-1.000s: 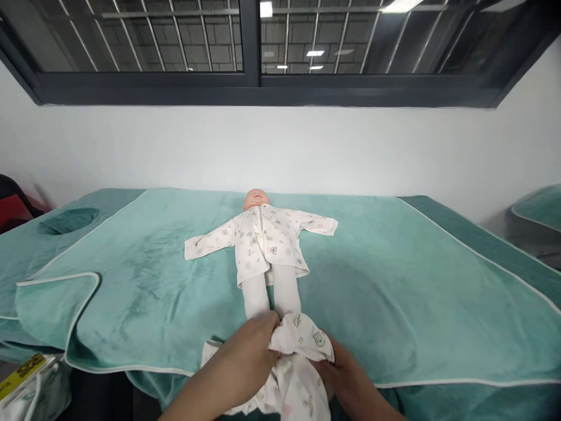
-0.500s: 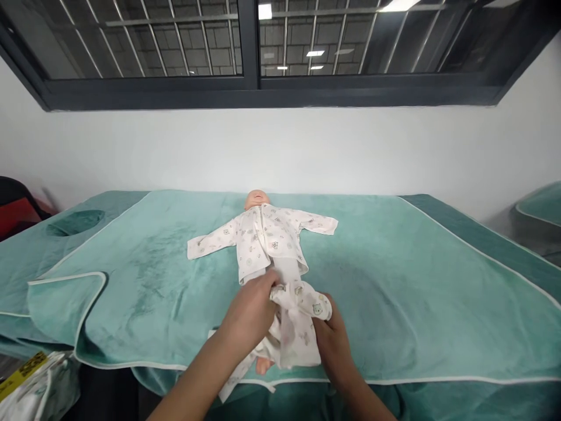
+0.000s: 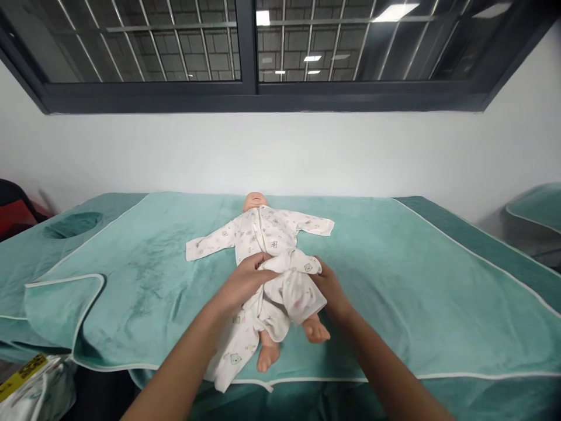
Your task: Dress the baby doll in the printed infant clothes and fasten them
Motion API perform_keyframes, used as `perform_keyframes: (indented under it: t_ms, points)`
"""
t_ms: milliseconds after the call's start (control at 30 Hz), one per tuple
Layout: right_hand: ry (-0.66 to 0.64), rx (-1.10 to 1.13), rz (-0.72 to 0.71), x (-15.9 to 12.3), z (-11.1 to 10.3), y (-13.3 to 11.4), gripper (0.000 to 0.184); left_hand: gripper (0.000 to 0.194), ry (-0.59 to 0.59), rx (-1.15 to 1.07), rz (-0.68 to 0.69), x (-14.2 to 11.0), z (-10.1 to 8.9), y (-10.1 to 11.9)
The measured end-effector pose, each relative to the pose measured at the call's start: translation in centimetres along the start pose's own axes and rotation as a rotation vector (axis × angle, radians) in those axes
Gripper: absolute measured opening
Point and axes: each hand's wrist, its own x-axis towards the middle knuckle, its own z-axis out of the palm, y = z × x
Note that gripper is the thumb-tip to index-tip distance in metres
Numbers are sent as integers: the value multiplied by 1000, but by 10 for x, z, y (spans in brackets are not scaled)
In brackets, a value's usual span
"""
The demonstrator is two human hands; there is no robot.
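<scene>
A baby doll (image 3: 254, 200) lies on its back on a green sheet, its head toward the wall. It wears a white printed shirt (image 3: 267, 231) with both sleeves spread out. White printed baby pants (image 3: 300, 292) are bunched around its legs, and both bare feet (image 3: 269, 354) stick out below. My left hand (image 3: 249, 278) pinches the pants' waistband near the doll's hip. On the other side my right hand (image 3: 326, 286) grips the same waistband, fingers partly hidden behind the cloth. One pant leg (image 3: 234, 356) trails flat toward the bed's front edge.
The green sheet (image 3: 416, 292) with white piping covers the bed, which has a round hole (image 3: 74, 225) at the left. A wall and a barred window (image 3: 258, 93) stand behind. At lower left is a plastic-wrapped package (image 3: 39, 380); a red and black item (image 3: 17, 210) sits farther back.
Both hands have moved up the doll's body, drawing the waistband toward the shirt hem. The doll's right-side foot now shows out of the cloth, and the pants cover the upper legs.
</scene>
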Motion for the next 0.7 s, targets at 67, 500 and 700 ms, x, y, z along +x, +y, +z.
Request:
perform_keyframes:
  t_ms: [67,500,700]
  points:
    - [-70,-3,49,6,-6,-4,23,26,-124,-63,-23,-4,-15,4]
    - [-435,-307,29,25,-38,-19,26,27,-186,-154,45,-20,-73,-10]
    - [-506,-591,-55,28,-31,-42,21,24,16,-185,103,-14,-62,-28]
